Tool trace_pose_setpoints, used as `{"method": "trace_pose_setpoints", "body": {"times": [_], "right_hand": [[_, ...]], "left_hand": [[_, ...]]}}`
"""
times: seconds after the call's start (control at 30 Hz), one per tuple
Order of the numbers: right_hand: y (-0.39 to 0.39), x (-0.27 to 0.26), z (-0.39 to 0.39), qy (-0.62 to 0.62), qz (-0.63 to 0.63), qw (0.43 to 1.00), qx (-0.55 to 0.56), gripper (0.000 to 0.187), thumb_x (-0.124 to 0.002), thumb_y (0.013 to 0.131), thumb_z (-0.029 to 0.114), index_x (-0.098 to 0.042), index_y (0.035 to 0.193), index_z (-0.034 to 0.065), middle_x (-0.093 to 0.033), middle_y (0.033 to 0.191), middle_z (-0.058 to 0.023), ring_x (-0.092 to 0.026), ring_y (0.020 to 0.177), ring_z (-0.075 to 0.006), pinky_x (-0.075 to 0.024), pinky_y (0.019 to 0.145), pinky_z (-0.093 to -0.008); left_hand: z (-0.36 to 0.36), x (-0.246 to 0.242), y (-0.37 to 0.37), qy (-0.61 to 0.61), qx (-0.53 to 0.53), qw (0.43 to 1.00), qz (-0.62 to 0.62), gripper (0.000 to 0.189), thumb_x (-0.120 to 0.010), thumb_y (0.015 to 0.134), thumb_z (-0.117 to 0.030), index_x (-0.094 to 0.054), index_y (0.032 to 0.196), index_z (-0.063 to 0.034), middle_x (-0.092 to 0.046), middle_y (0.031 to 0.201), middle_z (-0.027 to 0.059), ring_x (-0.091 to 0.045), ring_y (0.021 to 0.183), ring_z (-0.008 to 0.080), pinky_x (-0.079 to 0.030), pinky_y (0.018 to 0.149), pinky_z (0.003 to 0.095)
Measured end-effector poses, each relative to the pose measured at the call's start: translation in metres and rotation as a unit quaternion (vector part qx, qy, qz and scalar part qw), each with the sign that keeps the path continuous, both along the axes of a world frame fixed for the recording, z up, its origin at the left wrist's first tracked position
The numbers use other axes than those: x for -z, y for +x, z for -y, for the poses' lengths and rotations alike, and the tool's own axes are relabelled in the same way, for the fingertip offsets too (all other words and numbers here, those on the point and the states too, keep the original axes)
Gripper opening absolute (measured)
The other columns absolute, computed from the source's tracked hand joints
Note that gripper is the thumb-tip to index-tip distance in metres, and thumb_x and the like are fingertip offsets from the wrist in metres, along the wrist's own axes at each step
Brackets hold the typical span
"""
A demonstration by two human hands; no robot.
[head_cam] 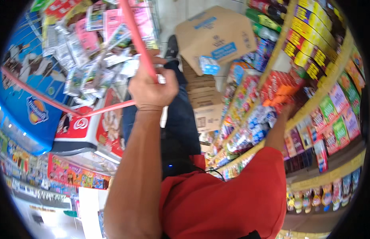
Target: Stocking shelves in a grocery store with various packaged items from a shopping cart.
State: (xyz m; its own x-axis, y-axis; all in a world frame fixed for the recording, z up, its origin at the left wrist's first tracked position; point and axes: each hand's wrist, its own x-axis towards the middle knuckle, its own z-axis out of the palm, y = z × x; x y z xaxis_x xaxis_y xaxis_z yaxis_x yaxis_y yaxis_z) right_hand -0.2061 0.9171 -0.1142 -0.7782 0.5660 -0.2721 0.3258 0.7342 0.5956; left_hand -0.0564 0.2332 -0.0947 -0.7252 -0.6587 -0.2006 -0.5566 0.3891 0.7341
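My left hand (155, 85) is closed around the pink-red rim (138, 41) of a wire cart or basket. Packets and sachets (92, 68), silver, pink and white, lie heaped inside it. On the right, my right hand (288, 108) reaches into a store shelf and holds a crumpled orange piece (282, 95), a cloth or a wrapper; blur leaves it unsettled. Red packs (273, 83) sit right beside that hand. Bagged sweets in blue and white wrappers (253, 128) lie just below it on the shelf.
A large cardboard box (215, 35) stands on the tiled floor ahead, near my shoe (172, 47). More cardboard (206, 107) lies beside my leg. Yellow shelf edges (325, 86) curve along the right. A red-and-white ice cream freezer (77, 128) and a blue freezer (29, 119) stand left.
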Motion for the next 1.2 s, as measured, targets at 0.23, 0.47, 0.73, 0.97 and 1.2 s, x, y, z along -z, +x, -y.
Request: {"method": "trace_pose_setpoints", "body": {"times": [0.23, 0.47, 0.73, 0.97, 1.2], "right_hand": [[0.042, 0.027, 0.169, 0.065, -0.030, 0.978, -0.194, 0.052, -0.053, 0.096, 0.038, -0.053, 0.142, 0.0135, -0.055, 0.139, -0.0224, -0.058, 0.120, -0.0363, -0.0495, 0.090, -0.0549], [0.030, 0.018, 0.305, 0.163, -0.061, 0.924, -0.339, 0.050, -0.057, 0.093, 0.049, -0.059, 0.134, 0.0204, -0.057, 0.135, -0.0142, -0.050, 0.129, -0.0369, -0.0434, 0.086, -0.0565], [0.126, 0.018, 0.511, -0.536, -0.124, 0.783, -0.288, 0.037, -0.063, 0.097, 0.023, -0.058, 0.125, -0.0004, -0.055, 0.133, -0.0179, -0.047, 0.126, -0.0389, -0.0350, 0.106, -0.0521], [0.174, 0.022, 0.515, -0.641, -0.058, 0.754, -0.134, 0.031, -0.062, 0.096, 0.015, -0.061, 0.122, -0.0014, -0.061, 0.119, -0.0198, -0.055, 0.116, -0.0391, -0.0415, 0.101, -0.0467], [0.241, 0.016, 0.370, -0.495, -0.076, 0.865, -0.026, 0.030, -0.063, 0.093, 0.016, -0.063, 0.118, -0.0005, -0.064, 0.116, -0.0223, -0.060, 0.110, -0.0411, -0.0458, 0.096, -0.0499]], "left_hand": [[-0.007, -0.003, 0.003, 0.010, 0.020, 0.992, 0.121, 0.045, -0.065, 0.072, -0.019, -0.060, 0.117, -0.0126, -0.068, 0.092, 0.0122, -0.069, 0.074, 0.0348, -0.056, 0.065, 0.0473], [0.006, -0.014, 0.003, 0.015, 0.022, 0.992, 0.122, 0.040, -0.063, 0.075, -0.015, -0.058, 0.114, -0.0097, -0.066, 0.089, 0.0106, -0.068, 0.071, 0.0340, -0.056, 0.063, 0.0432], [0.006, -0.016, 0.001, -0.010, 0.016, 0.994, 0.109, 0.039, -0.061, 0.075, -0.008, -0.061, 0.114, -0.0115, -0.070, 0.084, 0.0021, -0.070, 0.070, 0.0272, -0.057, 0.064, 0.0381], [0.000, -0.022, -0.007, 0.044, 0.018, 0.994, 0.103, 0.041, -0.063, 0.077, -0.013, -0.060, 0.117, -0.0144, -0.071, 0.086, 0.0040, -0.071, 0.071, 0.0294, -0.058, 0.065, 0.0391], [0.001, -0.028, -0.007, 0.087, -0.011, 0.988, 0.128, 0.041, -0.067, 0.079, -0.021, -0.059, 0.118, -0.0155, -0.072, 0.091, 0.0065, -0.071, 0.087, 0.0320, -0.057, 0.078, 0.0444]]}}
